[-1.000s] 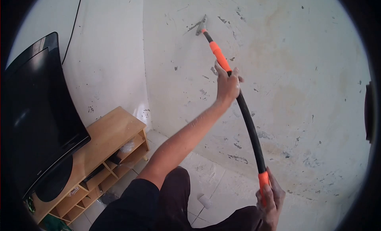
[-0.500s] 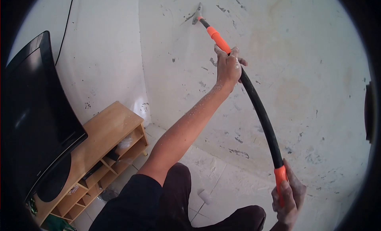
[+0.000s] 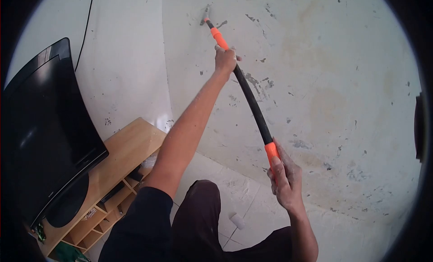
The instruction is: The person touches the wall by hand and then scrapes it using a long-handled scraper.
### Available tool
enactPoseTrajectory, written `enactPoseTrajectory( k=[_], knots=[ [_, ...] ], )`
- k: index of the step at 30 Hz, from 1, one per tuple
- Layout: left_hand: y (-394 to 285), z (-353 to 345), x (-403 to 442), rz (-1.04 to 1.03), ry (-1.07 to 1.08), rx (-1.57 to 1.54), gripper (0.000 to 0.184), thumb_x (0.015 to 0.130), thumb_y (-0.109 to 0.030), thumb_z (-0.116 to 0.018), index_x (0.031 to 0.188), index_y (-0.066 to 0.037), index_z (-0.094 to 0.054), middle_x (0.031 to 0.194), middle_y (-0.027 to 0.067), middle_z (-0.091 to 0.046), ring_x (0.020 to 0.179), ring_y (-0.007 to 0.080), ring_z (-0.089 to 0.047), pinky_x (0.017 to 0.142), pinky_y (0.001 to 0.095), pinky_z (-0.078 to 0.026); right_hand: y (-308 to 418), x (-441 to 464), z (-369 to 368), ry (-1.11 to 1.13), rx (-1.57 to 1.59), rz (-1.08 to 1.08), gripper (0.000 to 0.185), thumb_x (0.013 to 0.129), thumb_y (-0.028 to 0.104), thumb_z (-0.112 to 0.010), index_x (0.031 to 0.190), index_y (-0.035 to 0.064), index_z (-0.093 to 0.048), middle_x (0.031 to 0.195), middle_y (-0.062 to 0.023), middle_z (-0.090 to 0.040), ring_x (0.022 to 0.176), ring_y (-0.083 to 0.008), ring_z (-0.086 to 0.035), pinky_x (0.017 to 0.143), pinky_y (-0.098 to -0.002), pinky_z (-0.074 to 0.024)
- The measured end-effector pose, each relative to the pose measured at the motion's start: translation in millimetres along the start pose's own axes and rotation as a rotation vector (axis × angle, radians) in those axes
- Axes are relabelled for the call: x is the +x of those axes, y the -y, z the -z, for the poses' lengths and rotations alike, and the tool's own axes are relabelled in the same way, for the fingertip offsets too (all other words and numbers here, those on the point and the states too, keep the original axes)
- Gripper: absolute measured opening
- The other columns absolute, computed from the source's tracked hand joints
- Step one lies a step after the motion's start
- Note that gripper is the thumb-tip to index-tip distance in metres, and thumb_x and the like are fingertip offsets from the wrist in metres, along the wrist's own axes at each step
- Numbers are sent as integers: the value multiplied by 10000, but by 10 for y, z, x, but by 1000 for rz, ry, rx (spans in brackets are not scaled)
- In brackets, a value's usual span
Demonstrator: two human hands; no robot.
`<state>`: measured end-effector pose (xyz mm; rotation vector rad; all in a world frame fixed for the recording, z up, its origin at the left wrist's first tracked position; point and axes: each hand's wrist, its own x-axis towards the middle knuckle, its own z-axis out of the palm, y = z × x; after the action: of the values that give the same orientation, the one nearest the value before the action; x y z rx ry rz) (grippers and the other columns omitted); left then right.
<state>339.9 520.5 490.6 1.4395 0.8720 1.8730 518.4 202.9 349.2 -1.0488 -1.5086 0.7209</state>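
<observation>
A long-handled scraper (image 3: 253,108) with a black pole and orange grips slants across the middle of the view. My left hand (image 3: 225,60) is closed round its upper part, just below the top orange grip. At the lower end, my right hand (image 3: 287,177) wraps round the other orange grip, with the thumb along it. The grey scraper head (image 3: 206,12) is at the wall (image 3: 324,72), close to a dark patch; whether its edge presses on the surface is hard to tell. White dust covers parts of both hands.
On the left, a black television (image 3: 54,127) stands on a wooden TV cabinet (image 3: 131,142) with open shelves. A dark cable (image 3: 84,34) hangs on the side wall. Dusty floor tiles (image 3: 232,176) lie below, with a small pale object (image 3: 237,220) near my knees.
The scraper head has moved left along the wall, with both hands still on the pole. My right hand has moved up and left. The view has shifted slightly.
</observation>
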Motion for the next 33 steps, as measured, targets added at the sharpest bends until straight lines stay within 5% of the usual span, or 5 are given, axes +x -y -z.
enactPoseTrajectory(
  k=[6, 14, 17, 26, 33],
  knots=[
    [424, -140, -711, -107, 58, -103, 584, 988, -128, -514, 1471, 23, -224, 908, 121, -593, 638, 176, -615, 516, 327, -489, -353, -607, 59, -74, 67, -300, 616, 1066, 419, -534, 1541, 39, -438, 719, 34, -500, 540, -31, -412, 503, -203, -342],
    [612, 162, -804, 9, 155, -5, 872, 994, -121, -496, 1614, -57, 114, 769, 90, -635, 611, 178, -616, 555, 339, -506, -1097, -660, -462, -2, 47, -126, 610, 1100, 346, -446, 1599, 26, -301, 717, 19, -489, 553, -48, -438, 508, -215, -393],
    [582, 250, -511, -6, 139, -30, 879, 984, -115, -515, 1614, -53, 94, 824, 111, -622, 591, 185, -620, 553, 348, -510, -1020, -351, -605, -3, -144, -20, 533, 1105, 184, -387, 1586, -23, -294, 670, -5, -467, 602, -70, -452, 568, -245, -402],
    [303, 434, 355, -59, -12, 97, 694, 986, -101, -549, 1557, -30, -161, 1039, 163, -609, 613, 170, -633, 505, 304, -492, -617, 471, -625, -12, -218, 105, 497, 1101, 191, -428, 1568, 28, -378, 643, -9, -404, 580, -84, -404, 545, -270, -378],
    [555, 49, -311, -63, -3, -20, 701, 977, -122, -585, 1529, -9, -168, 991, 139, -570, 605, 173, -632, 514, 308, -480, -504, -131, -34, -17, -254, -27, 472, 1096, 208, -446, 1536, 36, -445, 668, 10, -407, 613, -83, -399, 571, -262, -374]
  ],
)
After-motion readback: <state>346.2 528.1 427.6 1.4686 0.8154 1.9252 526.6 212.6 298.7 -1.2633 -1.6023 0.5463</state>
